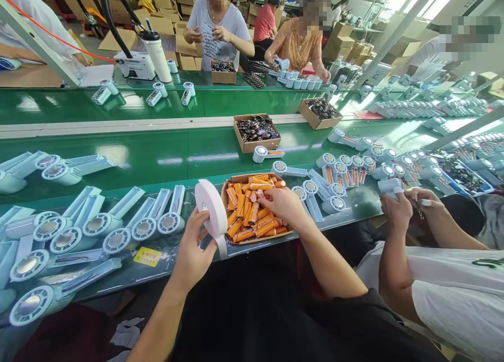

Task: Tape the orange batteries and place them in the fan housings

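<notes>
My left hand (pixel 197 246) is closed round a roll of white tape (pixel 212 208), held upright at the bench edge with a loose end hanging down. My right hand (pixel 285 205) reaches into a cardboard box (pixel 255 241) heaped with orange cylindrical batteries (pixel 252 209). Its fingers pinch at one battery (pixel 258 194) near the top of the heap; the fingertips partly cover it. Left of the tape, several light-blue fan housings (pixel 144 228) with open handles lie in rows. More of these fan housings (pixel 310 187) lie right of the box.
Boxes of small dark parts (pixel 256 131) stand on the green conveyor (pixel 157 152). A yellow label (pixel 147 256) lies near the bench edge. At right, a co-worker's hands (pixel 397 209) hold a blue housing. Several people sit across the line, near a white tumbler (pixel 158 57).
</notes>
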Motion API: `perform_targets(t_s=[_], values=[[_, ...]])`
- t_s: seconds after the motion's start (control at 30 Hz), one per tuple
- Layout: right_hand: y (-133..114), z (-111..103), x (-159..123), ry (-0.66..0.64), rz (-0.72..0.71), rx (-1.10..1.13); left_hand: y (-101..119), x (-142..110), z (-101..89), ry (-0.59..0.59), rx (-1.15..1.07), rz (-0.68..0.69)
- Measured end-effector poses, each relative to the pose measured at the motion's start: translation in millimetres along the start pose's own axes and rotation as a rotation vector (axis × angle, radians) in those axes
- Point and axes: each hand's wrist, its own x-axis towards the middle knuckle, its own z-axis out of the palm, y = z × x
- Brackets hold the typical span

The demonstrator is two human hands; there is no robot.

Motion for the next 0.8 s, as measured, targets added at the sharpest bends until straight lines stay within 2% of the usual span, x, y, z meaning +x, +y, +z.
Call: perform_targets(t_s=[0.07, 0.2, 0.27, 0.33, 0.47, 0.53, 0.67, 0.8], values=[[7.3, 1.1, -1.8, 0.063, -0.024, 0.259, 1.3, 0.6, 0.9, -0.024, 0.037, 0.031], [19.5, -2.0, -11.1, 0.291, -0.012, 1.059, 4.4, 2.6, -0.3, -0.073, 0.187, 0.134], [18.5, -3.7, -17.4, 0.295, -0.028, 1.332, 7.0, 4.9, 0.8, -0.095, 0.284, 0.214], [13.0, -4.3, -24.5, 0.239, -0.056, 1.438, 10.1, 8.0, 2.8, -0.104, 0.369, 0.289], [-0.5, -4.0, -39.8, 0.205, -0.115, 1.387, 15.3, 13.5, 5.6, -0.108, 0.471, 0.406], [-5.3, -5.2, -47.1, 0.206, -0.153, 1.245, 17.1, 14.9, 5.1, -0.114, 0.507, 0.454], [-11.8, -11.5, -56.6, 0.226, -0.243, 0.82, 19.5, 15.2, 1.6, -0.142, 0.586, 0.522], [-16.4, -20.5, -57.3, 0.235, -0.314, 0.634, 20.9, 14.9, -3.4, -0.207, 0.657, 0.537]])
